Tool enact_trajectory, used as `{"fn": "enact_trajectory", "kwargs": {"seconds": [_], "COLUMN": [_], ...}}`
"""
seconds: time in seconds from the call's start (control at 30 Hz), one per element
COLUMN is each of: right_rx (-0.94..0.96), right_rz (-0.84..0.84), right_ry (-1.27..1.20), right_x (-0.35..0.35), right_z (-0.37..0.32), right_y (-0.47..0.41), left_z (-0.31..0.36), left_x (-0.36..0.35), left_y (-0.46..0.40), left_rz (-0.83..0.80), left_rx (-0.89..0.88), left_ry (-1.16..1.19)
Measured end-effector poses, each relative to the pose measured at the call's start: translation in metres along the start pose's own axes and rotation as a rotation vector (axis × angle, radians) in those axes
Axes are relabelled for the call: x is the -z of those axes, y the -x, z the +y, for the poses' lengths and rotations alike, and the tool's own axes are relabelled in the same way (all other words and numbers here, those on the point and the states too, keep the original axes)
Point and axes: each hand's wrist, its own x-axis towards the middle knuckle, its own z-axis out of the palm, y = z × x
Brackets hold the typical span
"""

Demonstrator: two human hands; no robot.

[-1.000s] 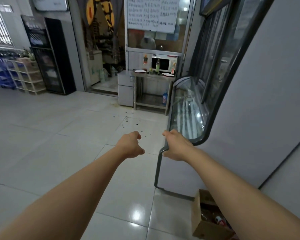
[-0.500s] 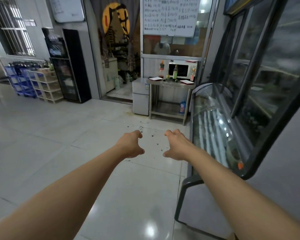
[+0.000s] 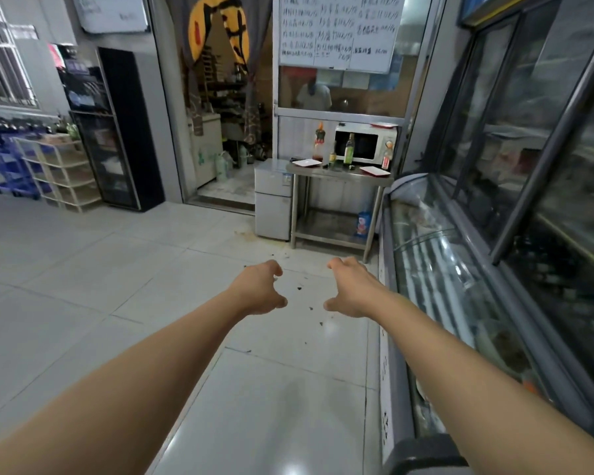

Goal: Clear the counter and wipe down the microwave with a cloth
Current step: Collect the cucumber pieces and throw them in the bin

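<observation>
A white microwave (image 3: 366, 145) stands at the back of a steel counter (image 3: 340, 174) far ahead across the tiled floor. In front of it stand a green bottle (image 3: 349, 149), a red sauce bottle (image 3: 319, 147) and a small bottle (image 3: 332, 155). Two white trays (image 3: 307, 162) (image 3: 374, 170) lie on the counter. My left hand (image 3: 259, 289) and my right hand (image 3: 352, 289) are stretched out ahead over the floor, fingers loosely curled, holding nothing. No cloth is in sight.
A glass-topped chest freezer (image 3: 436, 279) runs along my right, with tall glass-door coolers (image 3: 528, 132) behind it. A small white fridge (image 3: 273, 200) stands left of the counter, beside an open doorway (image 3: 225, 132). Dark crumbs (image 3: 299, 288) dot the floor. A blue bottle (image 3: 363, 222) sits on the counter's lower shelf.
I have moved forward past the freezer's corner, so the counter and microwave look nearer. My right hand has come off the freezer edge. Both hands stay outstretched.
</observation>
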Motion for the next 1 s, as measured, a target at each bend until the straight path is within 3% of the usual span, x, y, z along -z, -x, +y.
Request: {"fn": "enact_trajectory", "kwargs": {"seconds": [0.47, 1.0], "right_rx": [-0.166, -0.12], "right_rz": [-0.006, -0.009], "right_ry": [-0.045, -0.029], "right_x": [0.019, 0.074], "right_z": [0.0, 0.136], "right_y": [-0.239, -0.538], "left_z": [-0.05, 0.01], "left_x": [0.066, 0.064], "left_y": [-0.269, -0.578], "left_rz": [-0.119, -0.092], "left_rx": [-0.135, -0.121], "left_ry": [-0.082, -0.058]}}
